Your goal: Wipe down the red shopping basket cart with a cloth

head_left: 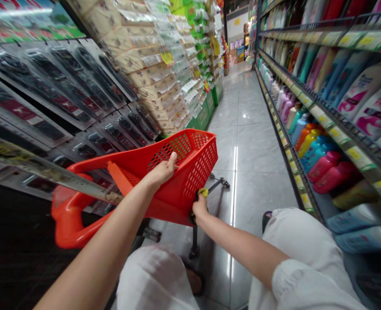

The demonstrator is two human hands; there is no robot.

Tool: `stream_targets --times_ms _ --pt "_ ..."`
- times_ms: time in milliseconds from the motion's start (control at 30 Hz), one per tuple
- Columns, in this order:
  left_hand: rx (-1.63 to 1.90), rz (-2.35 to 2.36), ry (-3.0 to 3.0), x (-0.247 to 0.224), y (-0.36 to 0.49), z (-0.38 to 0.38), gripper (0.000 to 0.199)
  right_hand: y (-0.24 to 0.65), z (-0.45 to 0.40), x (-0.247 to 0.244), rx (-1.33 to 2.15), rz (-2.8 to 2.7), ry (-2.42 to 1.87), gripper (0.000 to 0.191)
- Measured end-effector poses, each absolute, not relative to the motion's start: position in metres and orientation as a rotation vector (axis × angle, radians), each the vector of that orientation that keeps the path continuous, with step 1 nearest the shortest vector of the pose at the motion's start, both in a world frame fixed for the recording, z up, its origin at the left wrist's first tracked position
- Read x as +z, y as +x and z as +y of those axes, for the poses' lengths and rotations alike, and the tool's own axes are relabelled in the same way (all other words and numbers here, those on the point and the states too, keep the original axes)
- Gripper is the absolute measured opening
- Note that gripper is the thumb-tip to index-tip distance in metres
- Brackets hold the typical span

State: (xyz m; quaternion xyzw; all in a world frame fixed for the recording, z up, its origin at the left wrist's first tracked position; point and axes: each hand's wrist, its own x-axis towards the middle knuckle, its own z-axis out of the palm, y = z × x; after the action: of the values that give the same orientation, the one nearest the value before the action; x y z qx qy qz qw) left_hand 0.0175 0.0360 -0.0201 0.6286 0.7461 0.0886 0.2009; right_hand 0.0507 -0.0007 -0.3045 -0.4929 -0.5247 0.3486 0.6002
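Note:
A red plastic shopping cart [167,202] with perforated basket walls stands tilted across the view in front of me. My left hand [165,171] is closed over the basket's near rim, thumb up, with its other fingers largely hidden. Low at the cart's front corner, my right hand [201,207] has its fingers curled together beside the dark metal frame. A small yellow piece [203,192] shows at those fingers; what it is I cannot make out. The cart's red handle [69,234] points to the left. Dark legs and a caster [223,182] show beneath the basket.
Shelves of colourful bottles [326,165] line the right side. Hanging blister packs [57,82] and stacked tissue packs [154,73] rise at left. A worn pale rail [48,165] crosses near the cart's handle. The grey tiled floor [255,142] runs ahead between them; my knees are close below.

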Motion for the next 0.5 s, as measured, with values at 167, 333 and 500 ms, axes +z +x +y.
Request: stream_targets --times_ms 167,333,500 --pt "0.256 2.125 1.767 -0.024 0.019 0.039 0.081 0.088 0.066 -0.275 0.999 -0.986 -1.174 0.072" --pt "0.212 2.114 1.809 -0.026 0.020 0.044 0.085 0.058 0.015 -0.290 0.910 -1.121 -1.198 0.077" --pt "0.181 2.130 1.817 -0.022 0.018 0.040 0.085 0.032 -0.052 -0.325 0.874 -1.267 -1.223 0.070"
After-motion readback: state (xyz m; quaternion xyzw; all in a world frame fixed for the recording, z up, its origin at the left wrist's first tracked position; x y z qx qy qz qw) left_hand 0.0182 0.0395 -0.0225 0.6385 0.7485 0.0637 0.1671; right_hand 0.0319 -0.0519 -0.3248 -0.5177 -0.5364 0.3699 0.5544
